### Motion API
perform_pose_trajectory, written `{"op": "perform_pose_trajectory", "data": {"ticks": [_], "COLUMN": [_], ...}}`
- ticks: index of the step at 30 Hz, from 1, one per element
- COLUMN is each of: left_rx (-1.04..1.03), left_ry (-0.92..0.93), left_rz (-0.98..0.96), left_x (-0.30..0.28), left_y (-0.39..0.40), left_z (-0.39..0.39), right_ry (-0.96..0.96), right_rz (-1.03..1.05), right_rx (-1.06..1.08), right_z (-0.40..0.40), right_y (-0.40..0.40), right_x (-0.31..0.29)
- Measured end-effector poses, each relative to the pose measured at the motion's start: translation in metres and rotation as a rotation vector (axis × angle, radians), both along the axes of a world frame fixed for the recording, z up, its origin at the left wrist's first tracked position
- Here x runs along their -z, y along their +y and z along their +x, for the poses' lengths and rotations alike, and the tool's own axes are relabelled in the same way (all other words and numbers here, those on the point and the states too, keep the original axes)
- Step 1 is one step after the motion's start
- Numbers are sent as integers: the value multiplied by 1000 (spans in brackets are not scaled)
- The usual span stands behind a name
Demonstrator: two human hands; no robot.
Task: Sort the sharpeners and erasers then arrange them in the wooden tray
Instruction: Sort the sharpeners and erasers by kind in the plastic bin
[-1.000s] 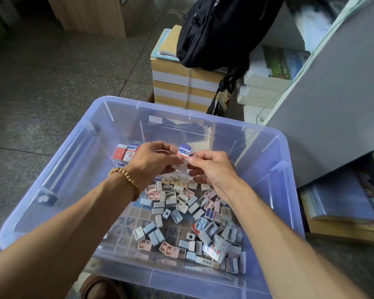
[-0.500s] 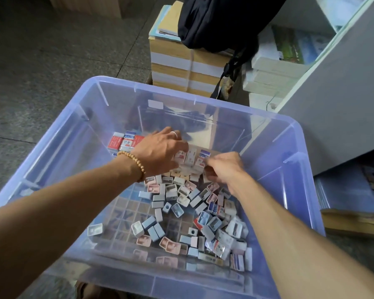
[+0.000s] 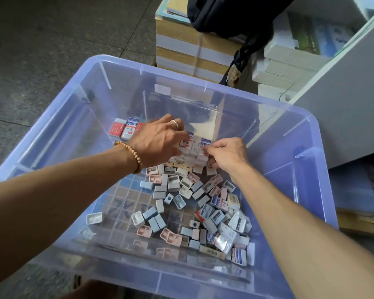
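A clear bluish plastic bin (image 3: 205,83) holds a loose pile of small sharpeners (image 3: 183,190) in white, blue and pink, mixed with wrapped erasers (image 3: 221,238). At the far side, a packed row of upright erasers (image 3: 194,148) stands on a tan edge that may be the wooden tray. My left hand (image 3: 158,141) reaches over this row, its fingers resting on the erasers' tops. My right hand (image 3: 227,154) pinches a blue-and-white wrapped eraser (image 3: 205,144) at the row's right end. A few red and blue erasers (image 3: 125,128) stand behind my left wrist.
Stacked books (image 3: 192,50) with a black bag (image 3: 225,16) on top stand beyond the bin. A grey cabinet panel (image 3: 343,104) and more books are on the right. Grey tiled floor (image 3: 41,50) lies to the left.
Both hands came down from holding an eraser above the bin to the row at the far side. The right hand now sets the eraser at the row's end.
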State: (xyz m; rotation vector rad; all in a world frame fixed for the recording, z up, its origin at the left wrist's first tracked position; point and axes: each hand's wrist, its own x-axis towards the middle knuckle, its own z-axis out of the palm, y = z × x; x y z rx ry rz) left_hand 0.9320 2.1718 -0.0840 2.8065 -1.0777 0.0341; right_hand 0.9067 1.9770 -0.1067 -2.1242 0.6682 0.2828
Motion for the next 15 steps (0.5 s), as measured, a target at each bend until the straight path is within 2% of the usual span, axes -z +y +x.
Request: {"op": "perform_pose_trajectory", "data": {"ticks": [7, 11, 13, 15], "left_rx": [-56, -66, -14, 82], "left_ry": [47, 105, 123, 246], "left_rz": [10, -37, -101, -101], "left_x": [1, -11, -20, -23], "left_y": [-2, -4, -5, -4], "left_z": [0, -2, -12, -25], "right_ry": [21, 63, 159, 231], "right_rz": [-19, -89, -210, -289], "right_rx": [-114, -55, -164, -336], "right_z": [2, -5, -14, -22], "right_y": [-6, -19, -23, -20], "right_x": [-7, -10, -9, -4]}}
